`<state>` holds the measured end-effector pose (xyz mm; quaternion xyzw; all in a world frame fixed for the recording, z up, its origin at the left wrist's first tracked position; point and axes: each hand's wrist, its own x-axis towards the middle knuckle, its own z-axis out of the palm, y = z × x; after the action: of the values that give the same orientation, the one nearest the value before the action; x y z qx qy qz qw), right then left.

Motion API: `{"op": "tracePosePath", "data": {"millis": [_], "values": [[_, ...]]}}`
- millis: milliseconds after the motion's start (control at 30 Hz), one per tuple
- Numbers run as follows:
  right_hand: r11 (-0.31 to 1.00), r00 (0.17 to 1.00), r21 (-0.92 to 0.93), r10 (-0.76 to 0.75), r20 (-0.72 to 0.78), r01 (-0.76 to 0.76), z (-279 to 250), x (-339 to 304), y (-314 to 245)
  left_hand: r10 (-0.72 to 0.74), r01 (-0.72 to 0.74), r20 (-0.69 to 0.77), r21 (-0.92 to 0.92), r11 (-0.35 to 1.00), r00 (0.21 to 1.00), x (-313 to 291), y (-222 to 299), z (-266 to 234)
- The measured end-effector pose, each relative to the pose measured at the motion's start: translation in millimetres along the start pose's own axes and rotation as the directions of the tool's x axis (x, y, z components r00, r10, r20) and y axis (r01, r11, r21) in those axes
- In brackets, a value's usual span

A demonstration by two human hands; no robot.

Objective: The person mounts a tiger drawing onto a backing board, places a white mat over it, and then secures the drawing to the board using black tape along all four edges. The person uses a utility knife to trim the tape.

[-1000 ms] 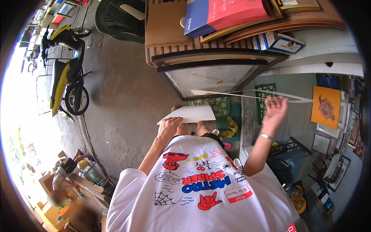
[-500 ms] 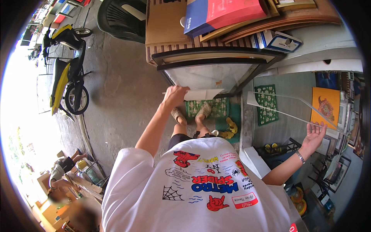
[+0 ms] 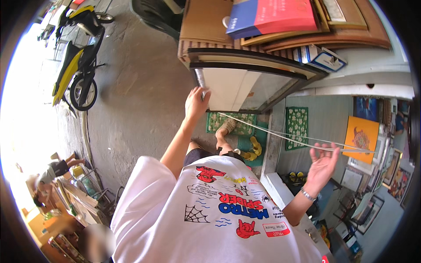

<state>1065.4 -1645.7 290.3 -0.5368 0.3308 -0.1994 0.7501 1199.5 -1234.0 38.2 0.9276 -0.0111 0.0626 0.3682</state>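
Observation:
My left hand (image 3: pixel 196 104) is closed at the lower left corner of a white sheet (image 3: pixel 230 87), which stands in front of a black-edged frame (image 3: pixel 258 67). Its fingertips are partly hidden behind the edge. A clear, thin sheet (image 3: pixel 280 134), seen nearly edge-on with pale rims, stretches from below the frame toward the right. Under its far end is my right hand (image 3: pixel 322 164), palm up, fingers curled against the rim and holding it. Whether the clear sheet and the white sheet join cannot be made out.
A slatted table holds a cardboard sheet (image 3: pixel 206 22), a red and blue package (image 3: pixel 272 17), wooden frames (image 3: pixel 346 37) and a small box (image 3: pixel 322 58). Green mats (image 3: pixel 297 128) and yellow sandals (image 3: pixel 253 150) lie on the floor. A yellow motorcycle (image 3: pixel 72 72) stands left; a person (image 3: pixel 48 177) is lower left.
My right hand has come left and inward, and the clear sheet has turned closer to edge-on. The white sheet has tipped up to show its broad face; my left hand stays at its edge.

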Motion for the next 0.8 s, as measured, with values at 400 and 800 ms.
{"op": "tracePosePath", "data": {"millis": [400, 800], "values": [[0.893, 0.720, -0.117, 0.423, 0.550, -0.435, 127.9, -251.3, 87.4, -0.355, 0.426, 0.723, -0.656, -0.624, 0.593, -353.6, -203.1, -137.8], [0.738, 0.163, -0.475, 0.607, 0.778, -0.480, 224.6, -421.8, 163.8, -0.685, 0.085, 0.340, -0.922, -0.377, 0.645, -475.7, -238.2, -452.0]]}}
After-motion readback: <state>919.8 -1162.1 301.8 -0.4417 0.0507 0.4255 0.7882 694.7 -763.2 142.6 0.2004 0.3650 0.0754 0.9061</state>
